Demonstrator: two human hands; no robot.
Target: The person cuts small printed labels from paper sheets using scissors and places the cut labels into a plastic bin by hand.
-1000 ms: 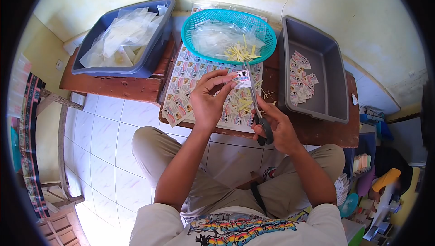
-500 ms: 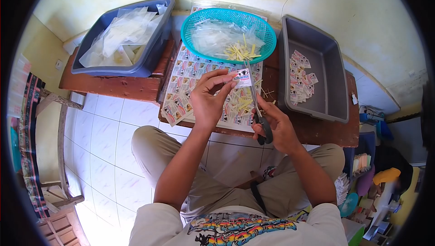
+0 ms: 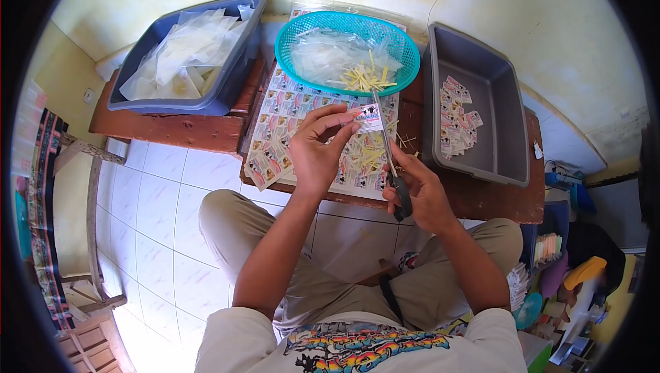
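Observation:
Between the thumb and fingers of my left hand (image 3: 320,143) is a small printed label (image 3: 370,118), held up over the table. My right hand (image 3: 421,194) grips black-handled scissors (image 3: 400,194), whose blades lie along the label's right edge and point away from me. Below both hands, printed label sheets (image 3: 280,115) cover part of the table. Cut labels (image 3: 269,164) lie in a loose pile at the left, and thin yellowish paper strips are scattered under the scissors.
A teal basket (image 3: 280,57) holds clear plastic bags and yellow strips. At the right, a grey tub (image 3: 505,122) contains cut labels; at the left, a blue-grey tub (image 3: 185,106) is heaped with plastic bags. The wooden table (image 3: 509,198) is low. Another person (image 3: 598,256) is at far right.
The scissors have closed: their handles have come together and the blades now lie shut along the label's edge. My left hand has hardly moved.

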